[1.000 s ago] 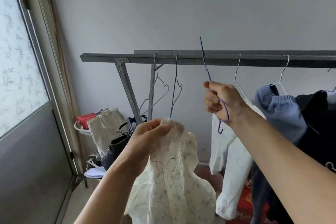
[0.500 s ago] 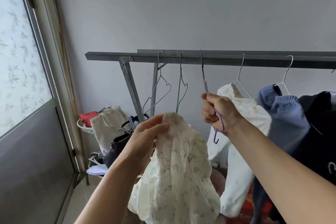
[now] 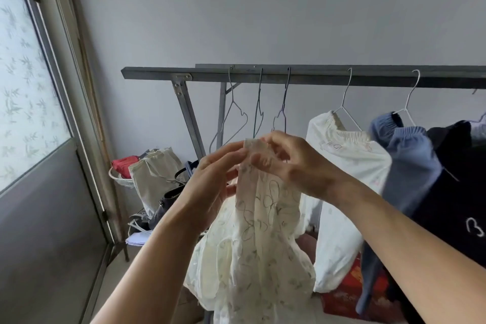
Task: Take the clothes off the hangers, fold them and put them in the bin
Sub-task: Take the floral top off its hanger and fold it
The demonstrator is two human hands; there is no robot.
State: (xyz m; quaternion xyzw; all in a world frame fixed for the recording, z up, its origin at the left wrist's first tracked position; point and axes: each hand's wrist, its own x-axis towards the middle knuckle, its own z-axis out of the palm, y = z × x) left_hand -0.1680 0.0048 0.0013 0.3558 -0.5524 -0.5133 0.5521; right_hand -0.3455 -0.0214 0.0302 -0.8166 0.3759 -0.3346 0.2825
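Grip: both hands pinch the top edge of a cream, flower-stitched, thin fabric garment; left hand on one side of the edge, right hand on the other, fingers curled onto the cloth.
Item held: off its hanger, hanging limp below the grip, unfolded.
Behind grip: grey metal drying rail with three bare wire hangers.
Right of grip: white elastic-waisted trousers, blue knit garment and dark garment, on hangers.
Left of grip, lower: white wicker basket beside a cream cloth bag; whether this is the bin cannot be told.
Stage: judged one piece freed, folding not begun.
Risk: slippery thin cloth may slide from a light pinch; trailing hem may snag or bunch, spoiling the fold.
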